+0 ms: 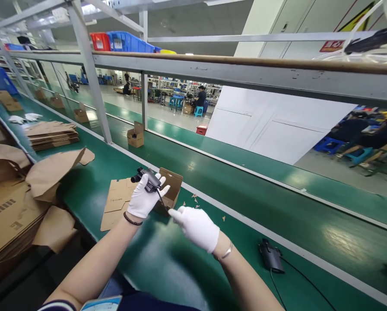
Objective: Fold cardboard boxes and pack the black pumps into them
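Note:
My left hand (pixel 144 202), in a white glove, holds a small black corded device (pixel 151 180) up over the green bench, its fingers partly spread behind it. A black cable (pixel 161 198) runs down from the device to my right hand (pixel 198 226), also gloved, whose fingers are closed on it. Just behind the hands stands an open brown cardboard box (pixel 173 183), partly hidden by my left hand. A flat cardboard piece (pixel 117 203) lies left of it. Another black device (pixel 271 255) with cables rests on the bench to the right.
Beyond the bench runs a green conveyor belt (pixel 213 181) carrying a small open box (pixel 135 136). Flattened cartons (pixel 52 134) are stacked at left, near a large open carton (pixel 12 207). Cardboard scraps (pixel 195 199) lie by the belt edge. A metal post (pixel 91 77) and shelf (pixel 245 73) rise ahead.

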Available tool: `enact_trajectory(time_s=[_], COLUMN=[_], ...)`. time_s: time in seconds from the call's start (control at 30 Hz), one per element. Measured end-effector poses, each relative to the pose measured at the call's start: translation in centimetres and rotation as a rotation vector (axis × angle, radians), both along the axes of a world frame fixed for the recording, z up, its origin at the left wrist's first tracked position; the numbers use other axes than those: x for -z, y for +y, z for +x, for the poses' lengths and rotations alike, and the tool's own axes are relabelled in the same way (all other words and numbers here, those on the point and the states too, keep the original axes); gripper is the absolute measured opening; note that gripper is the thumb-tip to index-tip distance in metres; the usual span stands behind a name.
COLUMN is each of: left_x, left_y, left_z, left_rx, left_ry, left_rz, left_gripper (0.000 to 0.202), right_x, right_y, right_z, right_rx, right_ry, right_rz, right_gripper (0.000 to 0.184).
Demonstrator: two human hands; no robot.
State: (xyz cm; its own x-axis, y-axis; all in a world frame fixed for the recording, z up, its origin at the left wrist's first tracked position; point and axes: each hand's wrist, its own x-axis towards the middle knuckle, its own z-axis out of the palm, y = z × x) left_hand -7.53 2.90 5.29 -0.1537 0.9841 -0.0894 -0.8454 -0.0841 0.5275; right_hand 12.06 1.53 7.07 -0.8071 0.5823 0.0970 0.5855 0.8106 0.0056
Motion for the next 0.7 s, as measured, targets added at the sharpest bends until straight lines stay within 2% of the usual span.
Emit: enact_trajectory(time_s=[0.07, 0.17, 0.27, 0.37, 0.5, 0.63, 0.7], left_x=[0.4, 1.3, 2.3, 2.8, 3.3, 4.7, 5.9], left_y=[-0.1, -1.0, -2.0, -2.1, -1.4, -1.0, -1.2], left_z=[0.1, 1.1, 1.9, 2.2, 1.8, 0.6, -0.2], left_rx=[0.043, 0.027, 0.029, -0.004, -0.163, -0.133, -0.266], left_ry=[0.09, 0.424, 0.755, 0.93, 1.0, 1.19, 1.407], left_rz=[0.015, 0.092, 0.147, 0.129, 0.13, 0.242, 0.197], left_gripper=[0.038, 0.074, 0.097, 0.096, 0.085, 0.082, 0.082], right_x=[-1.0, -2.4, -2.7, -1.9, -1.1, -1.9, -2.4], right_y=[-0.9, -0.2, 1.6, 3.0, 4.0, 5.8, 7.1], right_z=[-0.4, -1.1, -1.9, -3.0, -4.8, -5.8, -5.8], right_rx=[-0.056, 0.037, 0.104, 0.06, 0.038, 0.127, 0.177], right_ry=[0.104, 0.485, 0.726, 0.683, 0.568, 0.574, 0.54], right_rz=[0.064, 0.123, -0.033, -0.164, -0.168, -0.155, -0.149], right_gripper=[0.025, 0.021, 0.026, 0.027, 0.029, 0.024, 0.025])
